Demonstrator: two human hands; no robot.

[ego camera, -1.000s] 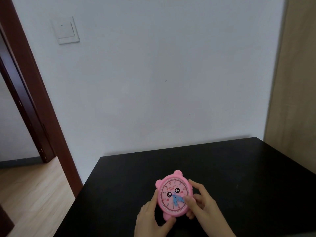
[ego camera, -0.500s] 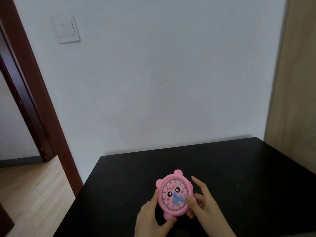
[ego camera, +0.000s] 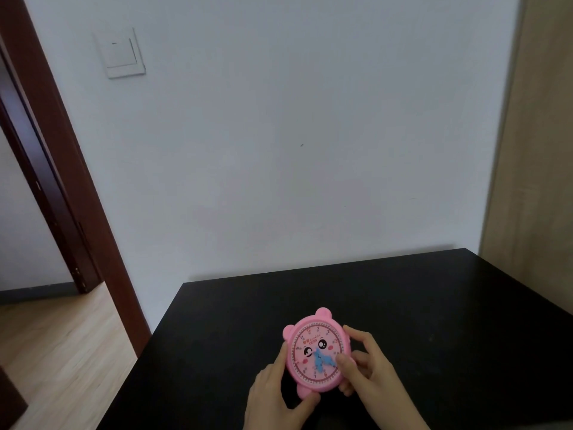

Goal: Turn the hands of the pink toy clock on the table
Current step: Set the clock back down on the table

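Gripping pink clock (ego camera: 313, 342) edge: left hand (ego camera: 273, 395) | right hand (ego camera: 369, 370) fingers pinching blue hands (ego camera: 321, 361)

Left hand (ego camera: 273, 395) steadies pink toy clock (ego camera: 316, 352); right hand (ego camera: 369, 370) touches its blue hands (ego camera: 321, 361)

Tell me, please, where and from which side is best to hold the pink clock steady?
Probably by its rim, from the left: the pink clock lies face-up, and the left hand already cups that edge, leaving the blue hands free.
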